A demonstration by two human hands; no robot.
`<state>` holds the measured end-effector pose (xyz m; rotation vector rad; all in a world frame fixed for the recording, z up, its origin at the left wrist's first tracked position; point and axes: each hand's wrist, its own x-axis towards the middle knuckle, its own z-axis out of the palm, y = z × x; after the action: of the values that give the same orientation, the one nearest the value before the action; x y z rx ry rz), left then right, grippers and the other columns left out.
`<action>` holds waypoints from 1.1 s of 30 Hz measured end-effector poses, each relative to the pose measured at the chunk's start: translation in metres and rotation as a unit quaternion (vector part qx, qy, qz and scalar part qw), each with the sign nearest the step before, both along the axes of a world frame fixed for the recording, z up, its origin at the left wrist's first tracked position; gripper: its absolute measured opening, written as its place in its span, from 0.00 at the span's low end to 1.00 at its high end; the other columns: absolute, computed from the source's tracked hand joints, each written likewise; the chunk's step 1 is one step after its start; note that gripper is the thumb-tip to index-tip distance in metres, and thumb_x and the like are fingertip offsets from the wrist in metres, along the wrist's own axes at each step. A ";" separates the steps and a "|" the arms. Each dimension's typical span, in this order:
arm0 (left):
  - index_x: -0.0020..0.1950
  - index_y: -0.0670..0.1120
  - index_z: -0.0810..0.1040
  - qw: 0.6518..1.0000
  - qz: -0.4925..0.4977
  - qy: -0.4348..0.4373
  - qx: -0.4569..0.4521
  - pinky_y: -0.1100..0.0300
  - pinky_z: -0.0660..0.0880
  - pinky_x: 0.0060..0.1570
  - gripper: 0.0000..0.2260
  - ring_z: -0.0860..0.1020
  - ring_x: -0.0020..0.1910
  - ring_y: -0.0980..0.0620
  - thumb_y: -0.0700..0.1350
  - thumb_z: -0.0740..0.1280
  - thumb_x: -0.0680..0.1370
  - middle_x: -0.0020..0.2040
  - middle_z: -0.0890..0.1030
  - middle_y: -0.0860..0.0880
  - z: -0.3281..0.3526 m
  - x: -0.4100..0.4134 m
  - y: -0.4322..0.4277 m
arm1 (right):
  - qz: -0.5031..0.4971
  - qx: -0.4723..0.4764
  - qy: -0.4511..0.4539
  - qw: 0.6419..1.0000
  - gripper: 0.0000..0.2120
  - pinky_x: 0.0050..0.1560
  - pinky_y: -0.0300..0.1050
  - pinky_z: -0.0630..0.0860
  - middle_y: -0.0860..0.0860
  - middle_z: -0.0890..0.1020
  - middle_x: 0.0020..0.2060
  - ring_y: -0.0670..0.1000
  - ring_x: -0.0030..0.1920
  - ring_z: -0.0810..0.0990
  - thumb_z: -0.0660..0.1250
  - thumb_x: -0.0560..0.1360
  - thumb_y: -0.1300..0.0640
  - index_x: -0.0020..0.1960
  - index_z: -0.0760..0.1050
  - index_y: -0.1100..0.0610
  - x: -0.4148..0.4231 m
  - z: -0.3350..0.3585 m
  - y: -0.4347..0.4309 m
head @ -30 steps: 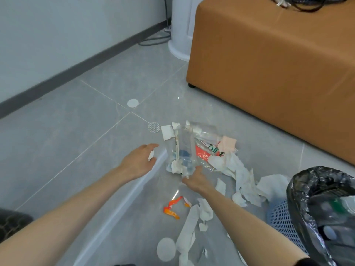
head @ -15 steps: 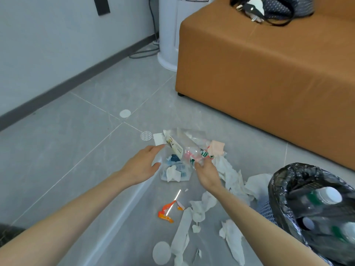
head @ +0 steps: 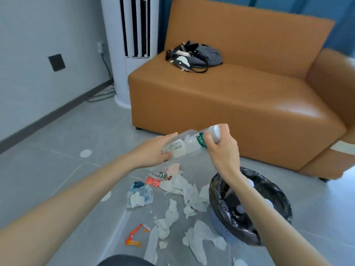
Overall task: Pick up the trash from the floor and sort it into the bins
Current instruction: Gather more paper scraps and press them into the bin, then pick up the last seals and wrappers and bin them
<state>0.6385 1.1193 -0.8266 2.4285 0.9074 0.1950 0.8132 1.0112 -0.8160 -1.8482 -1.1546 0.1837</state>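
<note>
A clear plastic bottle [head: 189, 144] with a white label lies sideways in the air between my hands. My left hand [head: 153, 152] grips its base end. My right hand [head: 222, 148] is curled round its neck and white cap end. Below them, torn white tissue pieces [head: 190, 192], a red wrapper [head: 152, 181], a blue and white packet [head: 139, 194] and an orange strip [head: 133, 237] lie scattered on the grey floor. A bin lined with a black bag [head: 280, 217] stands at the right, under my right forearm, with several bottles inside.
An orange sofa [head: 230, 104] fills the back, with a dark bag [head: 196, 56] on its seat. A white tower fan [head: 134, 50] stands left of the sofa against the wall. Cables [head: 101, 95] trail along the skirting. My dark-clad knee [head: 124, 261] shows at the bottom edge.
Both hands rose from the trash pile on the floor, lifting the clear bottle. My view tilted up, so the sofa and fan came into sight.
</note>
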 end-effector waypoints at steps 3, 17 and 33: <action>0.76 0.54 0.56 0.999 -0.030 -0.005 -0.035 0.60 0.67 0.62 0.26 0.68 0.69 0.54 0.50 0.60 0.80 0.72 0.67 0.53 0.019 0.035 -0.028 | -0.027 0.032 -0.006 0.999 0.13 0.32 0.45 0.67 0.46 0.75 0.33 0.48 0.30 0.69 0.63 0.75 0.44 0.47 0.69 0.53 0.024 0.027 -0.026; 0.66 0.52 0.73 0.987 -0.021 -0.069 -0.141 0.60 0.73 0.53 0.15 0.76 0.55 0.54 0.48 0.61 0.80 0.57 0.78 0.51 -0.014 0.088 -0.099 | -0.108 -0.119 -0.152 0.975 0.19 0.36 0.46 0.71 0.48 0.77 0.43 0.51 0.42 0.76 0.67 0.73 0.40 0.49 0.72 0.55 0.099 -0.005 -0.088; 0.67 0.50 0.72 0.989 0.052 -0.066 -0.122 0.57 0.76 0.53 0.15 0.78 0.52 0.52 0.46 0.61 0.79 0.58 0.78 0.50 -0.036 0.070 -0.086 | -0.079 -0.266 -0.048 0.960 0.19 0.48 0.48 0.73 0.54 0.75 0.59 0.54 0.55 0.75 0.62 0.78 0.54 0.68 0.68 0.54 0.115 -0.062 -0.043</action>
<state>0.7087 1.0331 -0.8627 2.1203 0.9405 0.2630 0.9280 0.9681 -0.8781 -2.4360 -1.0842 0.3432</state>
